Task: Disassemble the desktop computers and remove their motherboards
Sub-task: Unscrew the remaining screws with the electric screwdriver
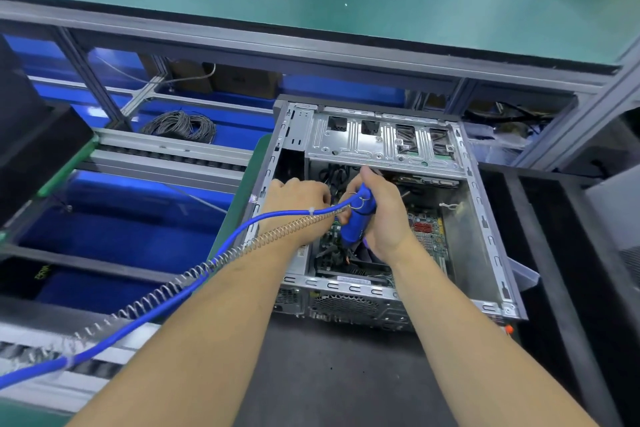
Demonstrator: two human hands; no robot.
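Observation:
An open desktop computer case (485, 246) lies on its side on the dark mat, its silver drive cage (381, 146) at the far end. The green motherboard (424, 230) shows inside, partly hidden by my hands. My right hand (382, 215) grips a blue electric screwdriver (358, 218) that stands almost upright, tip down inside the case. My left hand (298, 196) reaches into the case beside the screwdriver with its fingers curled; what they hold is hidden. A blue cable and a coiled wire (194, 279) run from the screwdriver's top across my left forearm.
A green shelf (311, 0) on a grey aluminium frame overhangs the far side. Blue bins (114, 236) and a roller rail (166, 149) sit to the left, with a bundle of grey cable (180, 126). A black panel (31, 135) stands at the far left.

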